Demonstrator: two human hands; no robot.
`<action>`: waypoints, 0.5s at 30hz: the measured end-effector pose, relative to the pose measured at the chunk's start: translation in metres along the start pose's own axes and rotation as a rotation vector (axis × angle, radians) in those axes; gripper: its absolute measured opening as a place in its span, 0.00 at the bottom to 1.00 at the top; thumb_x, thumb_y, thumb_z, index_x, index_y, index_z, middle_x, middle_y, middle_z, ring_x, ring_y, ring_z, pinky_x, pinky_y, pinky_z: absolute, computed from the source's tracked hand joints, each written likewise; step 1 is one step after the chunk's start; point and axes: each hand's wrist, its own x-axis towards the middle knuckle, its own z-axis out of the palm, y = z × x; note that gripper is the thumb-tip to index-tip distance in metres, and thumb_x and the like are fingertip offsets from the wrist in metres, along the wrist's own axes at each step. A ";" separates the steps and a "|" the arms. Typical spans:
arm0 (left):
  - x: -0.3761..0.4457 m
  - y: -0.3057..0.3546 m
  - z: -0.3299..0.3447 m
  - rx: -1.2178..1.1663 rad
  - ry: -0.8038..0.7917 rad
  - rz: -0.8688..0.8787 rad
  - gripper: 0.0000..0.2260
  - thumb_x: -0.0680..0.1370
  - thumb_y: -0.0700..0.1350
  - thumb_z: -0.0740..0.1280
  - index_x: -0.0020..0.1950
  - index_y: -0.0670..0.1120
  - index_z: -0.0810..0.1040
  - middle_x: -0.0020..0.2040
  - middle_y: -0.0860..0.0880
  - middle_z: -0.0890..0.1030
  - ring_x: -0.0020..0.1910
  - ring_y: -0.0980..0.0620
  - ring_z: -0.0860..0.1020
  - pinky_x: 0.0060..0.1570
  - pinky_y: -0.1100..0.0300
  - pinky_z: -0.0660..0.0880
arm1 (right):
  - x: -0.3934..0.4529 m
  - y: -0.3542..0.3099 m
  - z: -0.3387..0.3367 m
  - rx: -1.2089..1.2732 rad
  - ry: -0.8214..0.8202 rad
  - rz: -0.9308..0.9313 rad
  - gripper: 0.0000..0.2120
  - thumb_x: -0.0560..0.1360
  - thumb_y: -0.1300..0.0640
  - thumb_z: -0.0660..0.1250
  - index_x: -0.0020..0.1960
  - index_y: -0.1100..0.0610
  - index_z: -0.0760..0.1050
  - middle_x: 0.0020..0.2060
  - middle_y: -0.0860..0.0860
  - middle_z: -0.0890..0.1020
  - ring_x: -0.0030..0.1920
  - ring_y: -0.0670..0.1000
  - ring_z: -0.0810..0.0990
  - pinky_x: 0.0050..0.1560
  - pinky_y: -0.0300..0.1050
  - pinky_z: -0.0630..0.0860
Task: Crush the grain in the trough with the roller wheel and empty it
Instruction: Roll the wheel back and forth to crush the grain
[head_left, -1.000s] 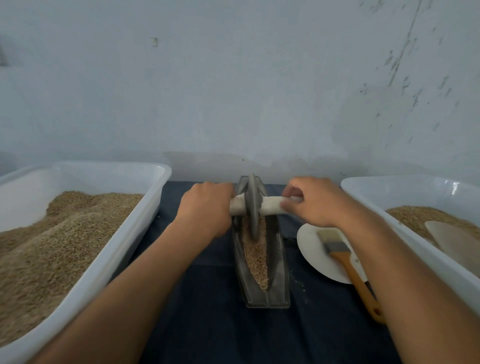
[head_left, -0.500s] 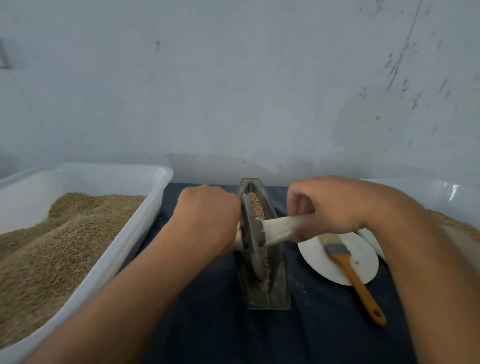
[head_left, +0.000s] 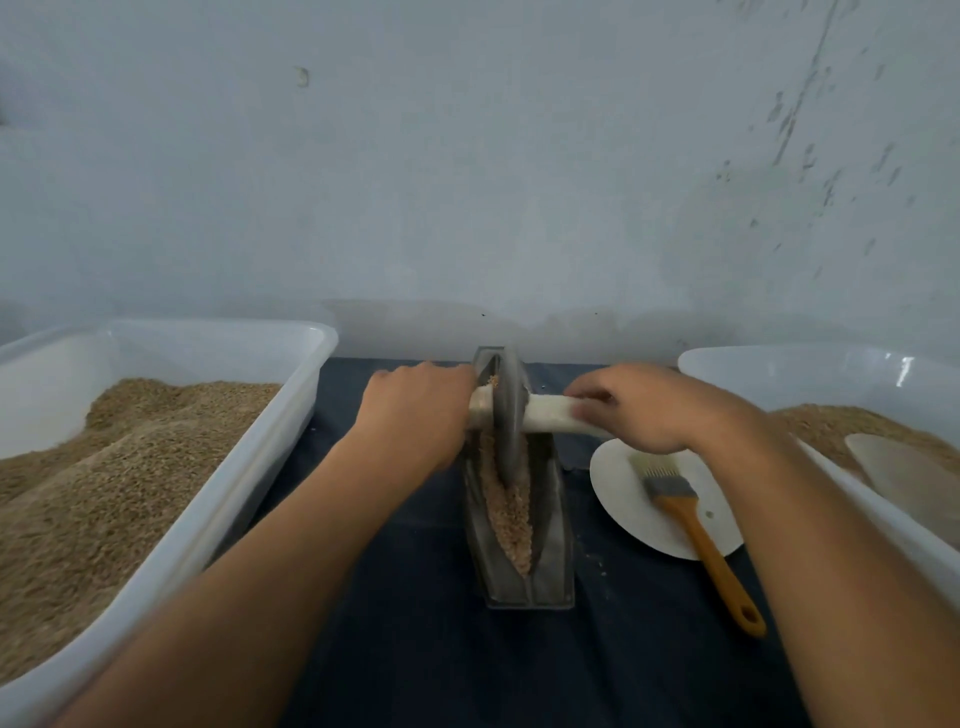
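Grey metal roller wheel (head_left: 505, 415) in narrow grain trough (head_left: 553, 519), left hand (head_left: 415, 410) and right hand (head_left: 644, 408) gripping its white axle; dark-blue table (head_left: 415, 649), pale wall (head_left: 467, 182).

Your 2 forearms reach forward, converging toward the middle. Your left hand (head_left: 415, 410) is curled knuckles-up around the axle's left end; your right hand (head_left: 644, 405) grips the right end, fingers wrapped over, wrist slightly bent.

No text, label or number can be read anywhere.
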 end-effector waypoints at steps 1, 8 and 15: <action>0.003 -0.002 0.007 -0.017 0.003 0.000 0.13 0.77 0.44 0.64 0.61 0.53 0.71 0.51 0.50 0.79 0.49 0.46 0.77 0.44 0.52 0.67 | 0.006 0.001 0.008 -0.006 0.065 0.000 0.14 0.84 0.47 0.55 0.63 0.48 0.76 0.56 0.48 0.81 0.54 0.52 0.78 0.53 0.49 0.73; 0.009 -0.008 0.034 -0.069 0.044 -0.031 0.22 0.82 0.49 0.56 0.76 0.58 0.58 0.73 0.51 0.69 0.73 0.45 0.65 0.73 0.36 0.52 | 0.033 0.004 0.044 -0.117 0.356 0.062 0.17 0.85 0.49 0.46 0.58 0.49 0.74 0.50 0.50 0.80 0.48 0.53 0.76 0.61 0.54 0.68; 0.003 -0.003 0.011 -0.017 -0.067 -0.030 0.14 0.78 0.51 0.62 0.63 0.56 0.70 0.51 0.52 0.78 0.49 0.47 0.75 0.46 0.51 0.70 | 0.014 0.001 0.017 0.080 0.126 0.017 0.14 0.83 0.49 0.56 0.62 0.51 0.76 0.55 0.51 0.82 0.52 0.52 0.79 0.54 0.52 0.75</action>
